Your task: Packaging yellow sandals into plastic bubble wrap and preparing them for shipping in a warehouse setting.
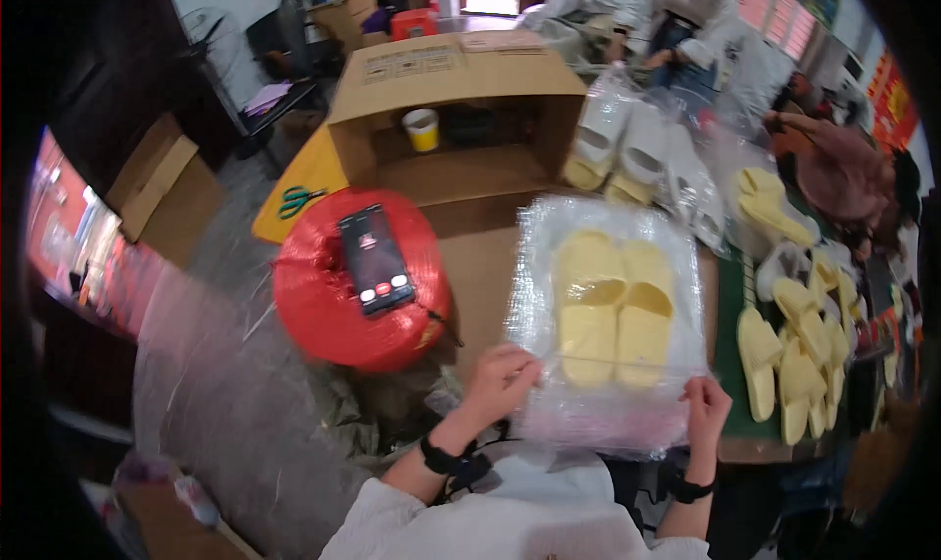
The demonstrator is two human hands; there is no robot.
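Note:
A pair of pale yellow slippers (615, 305) lies side by side in a clear plastic bag (603, 418), on top of a stack of clear plastic bags (534, 256). With fingers pinched, my left hand (502, 382) grips the bag's near edge at its left corner. My right hand (707, 408) has its fingers closed on the same edge at the right corner. Between both hands the plastic is stretched across, just below the slippers' heels. A pinkish patch shows through the plastic nearest me.
Left of the stack, a phone (376, 258) rests on a big roll of red plastic twine (309, 305). Green-handled scissors (298, 201) lie beyond it. An open cardboard box (456, 70) holds a yellow-white cup (421, 129). Bagged white slippers (642, 134) and loose yellow slippers (804, 389) sit right; people work beyond.

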